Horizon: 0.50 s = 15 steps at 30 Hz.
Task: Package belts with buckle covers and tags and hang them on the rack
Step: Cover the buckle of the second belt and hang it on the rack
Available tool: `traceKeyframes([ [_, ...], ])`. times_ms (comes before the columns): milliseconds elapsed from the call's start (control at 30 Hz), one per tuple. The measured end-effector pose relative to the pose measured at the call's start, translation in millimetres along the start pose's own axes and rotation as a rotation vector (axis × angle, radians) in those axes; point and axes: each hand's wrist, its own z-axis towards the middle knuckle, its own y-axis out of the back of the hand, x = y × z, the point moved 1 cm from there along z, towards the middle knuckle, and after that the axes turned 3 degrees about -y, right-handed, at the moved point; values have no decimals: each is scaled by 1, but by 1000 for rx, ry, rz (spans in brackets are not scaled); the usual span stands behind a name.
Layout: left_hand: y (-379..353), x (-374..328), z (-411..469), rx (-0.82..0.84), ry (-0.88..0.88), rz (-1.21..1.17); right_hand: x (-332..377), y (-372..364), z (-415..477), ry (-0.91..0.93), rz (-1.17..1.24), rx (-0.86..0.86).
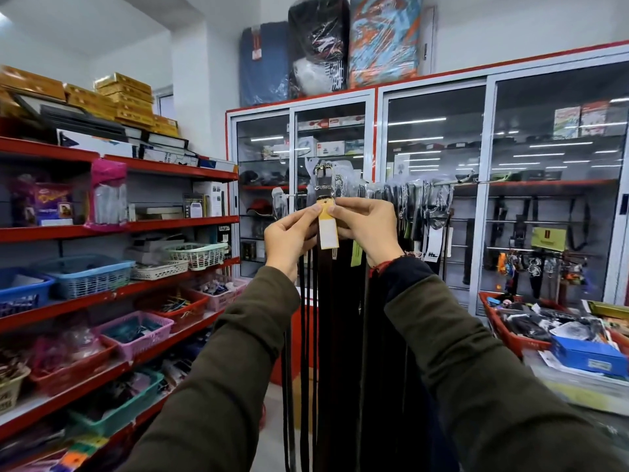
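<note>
A dark belt (326, 301) hangs straight down in front of me, its silver buckle (323, 173) up at the top. A yellow and white tag (327, 226) sits on the strap just below the buckle. My left hand (289, 235) pinches the tag's left edge and my right hand (369, 226) pinches its right edge. Behind my hands, several packaged belts (418, 199) with plastic buckle covers hang in a row from the metal rack rail (476, 181). More dark straps hang beside the one I hold.
Red shelves (119, 294) with plastic baskets run along the left. Glass-door cabinets (435, 158) stand behind the rack. A red bin (507, 332) of loose goods and a blue box (585, 356) sit at the right.
</note>
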Motion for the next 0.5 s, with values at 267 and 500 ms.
traceKeyframes([
  [267, 2, 20, 6, 22, 41, 56, -18, 3, 1, -58, -40, -29],
  [500, -7, 51, -2, -65, -371, 501, -50, 16, 1, 128, -415, -245],
])
